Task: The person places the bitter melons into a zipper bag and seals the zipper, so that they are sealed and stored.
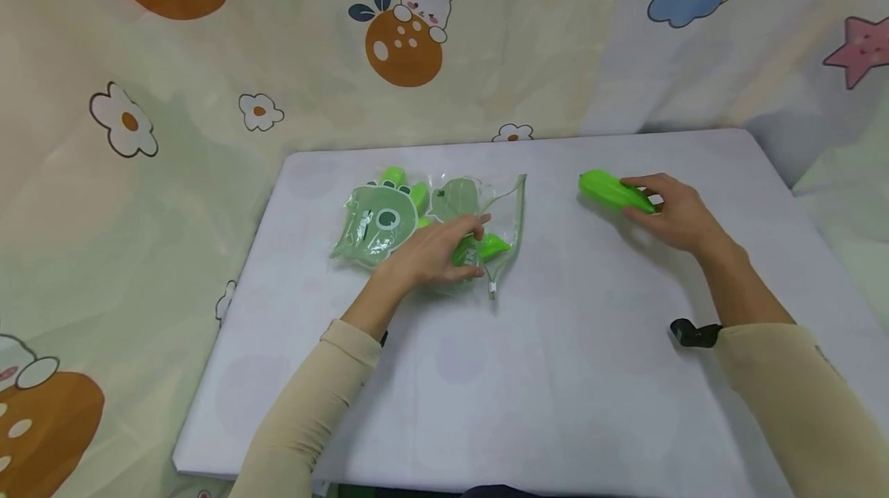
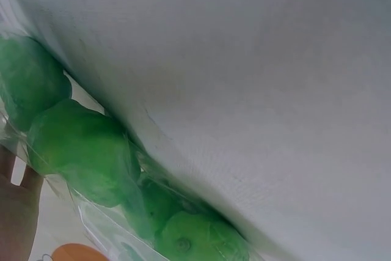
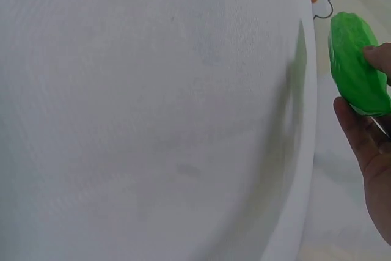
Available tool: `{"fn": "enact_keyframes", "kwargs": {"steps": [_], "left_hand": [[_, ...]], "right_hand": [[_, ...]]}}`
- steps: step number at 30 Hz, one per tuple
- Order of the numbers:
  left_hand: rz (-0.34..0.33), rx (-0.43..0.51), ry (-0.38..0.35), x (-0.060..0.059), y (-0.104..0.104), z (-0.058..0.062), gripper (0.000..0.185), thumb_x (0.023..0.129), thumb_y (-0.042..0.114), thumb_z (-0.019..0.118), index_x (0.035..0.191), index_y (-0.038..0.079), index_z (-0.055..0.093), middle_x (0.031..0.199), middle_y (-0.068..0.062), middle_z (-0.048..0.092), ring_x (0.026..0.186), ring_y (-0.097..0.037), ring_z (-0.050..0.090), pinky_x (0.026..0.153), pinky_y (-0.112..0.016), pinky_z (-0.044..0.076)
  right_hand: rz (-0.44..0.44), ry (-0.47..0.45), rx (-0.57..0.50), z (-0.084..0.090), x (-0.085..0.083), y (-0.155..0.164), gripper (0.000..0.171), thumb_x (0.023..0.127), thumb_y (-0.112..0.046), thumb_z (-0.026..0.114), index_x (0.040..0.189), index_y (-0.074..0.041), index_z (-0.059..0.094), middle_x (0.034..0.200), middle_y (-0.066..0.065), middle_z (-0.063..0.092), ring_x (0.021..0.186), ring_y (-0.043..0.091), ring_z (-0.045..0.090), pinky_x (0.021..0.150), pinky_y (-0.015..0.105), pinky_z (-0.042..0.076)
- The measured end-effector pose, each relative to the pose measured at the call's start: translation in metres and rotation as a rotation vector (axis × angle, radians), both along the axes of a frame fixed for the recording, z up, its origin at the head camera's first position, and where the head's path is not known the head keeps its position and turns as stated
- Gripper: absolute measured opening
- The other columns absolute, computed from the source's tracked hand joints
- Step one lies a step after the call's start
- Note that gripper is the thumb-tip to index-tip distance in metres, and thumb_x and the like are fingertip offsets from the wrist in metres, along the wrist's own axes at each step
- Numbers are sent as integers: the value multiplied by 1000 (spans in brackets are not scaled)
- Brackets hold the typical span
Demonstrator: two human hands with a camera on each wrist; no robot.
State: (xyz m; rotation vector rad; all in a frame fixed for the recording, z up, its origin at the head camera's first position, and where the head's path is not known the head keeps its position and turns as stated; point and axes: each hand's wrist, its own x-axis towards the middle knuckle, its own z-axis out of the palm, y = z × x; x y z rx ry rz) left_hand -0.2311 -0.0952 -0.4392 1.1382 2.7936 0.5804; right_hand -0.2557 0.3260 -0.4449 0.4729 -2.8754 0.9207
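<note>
My right hand [image 1: 674, 212] pinches a bright green, ribbed toy vegetable [image 1: 611, 190] between thumb and fingers at the right of the table. In the right wrist view, the same toy vegetable [image 3: 354, 62] is held with the thumb [image 3: 379, 57] across one side. My left hand [image 1: 437, 252] rests on a clear zip bag [image 1: 378, 220] printed with a green cartoon face, its thumb and fingers spread apart near the zip end. Several green toy pieces [image 2: 82, 151] show through the plastic in the left wrist view. My left palm hides part of the bag.
A white-covered table [image 1: 528, 390] lies under both hands. The bag's green zip edge [image 1: 519, 212] has a slider [image 1: 492, 289] at its near end. Behind the table hangs a patterned cloth [image 1: 292, 35]. A black wrist camera [image 1: 694, 333] sticks out from the right sleeve.
</note>
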Motion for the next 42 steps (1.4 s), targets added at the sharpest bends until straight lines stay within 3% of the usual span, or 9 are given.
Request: {"fn": "enact_keyframes", "kwargs": {"steps": [4, 8, 12, 25, 35, 42], "left_hand": [[0, 1, -4, 0, 1, -1, 51, 76, 55, 70, 110, 29, 42, 147, 23, 30, 57, -10, 39, 55, -25, 38], [-8, 11, -5, 1, 2, 0, 51, 77, 53, 71, 111, 29, 42, 148, 22, 31, 61, -11, 43, 58, -24, 40], [-17, 16, 1, 1, 4, 0, 51, 78, 53, 70, 112, 28, 43, 148, 22, 31, 63, -11, 45, 59, -24, 41], [-22, 15, 9, 4, 7, 5, 52, 78, 55, 69, 114, 29, 42, 148, 21, 31, 56, -11, 41, 56, -23, 40], [-34, 16, 9, 4, 11, 10, 50, 79, 54, 68, 112, 26, 42, 148, 22, 30, 56, -12, 41, 53, -24, 40], [-39, 21, 29, 4, 14, 9, 50, 79, 55, 68, 111, 27, 41, 148, 20, 32, 63, -10, 44, 57, -23, 41]], "right_hand": [[18, 23, -15, 0, 3, -8, 48, 88, -25, 67, 133, -13, 53, 124, 12, 53, 106, 30, 51, 81, 38, 51], [49, 54, -30, 0, 6, -13, 48, 87, -24, 68, 132, -15, 54, 123, 10, 53, 106, 28, 52, 75, 11, 42], [73, 65, -57, -1, 9, -18, 48, 86, -23, 69, 132, -17, 55, 123, 7, 53, 106, 25, 52, 74, 5, 37], [135, 187, -203, -3, 19, -42, 50, 79, -10, 76, 125, -20, 61, 119, -2, 57, 101, 3, 51, 72, 8, 45], [215, 224, -254, -10, 21, -62, 52, 72, 2, 79, 120, -6, 62, 116, 8, 63, 98, 17, 56, 70, 17, 50], [249, 192, -242, -11, 23, -73, 48, 76, -6, 77, 121, -13, 62, 118, -1, 62, 101, 9, 56, 71, 15, 49]]}}
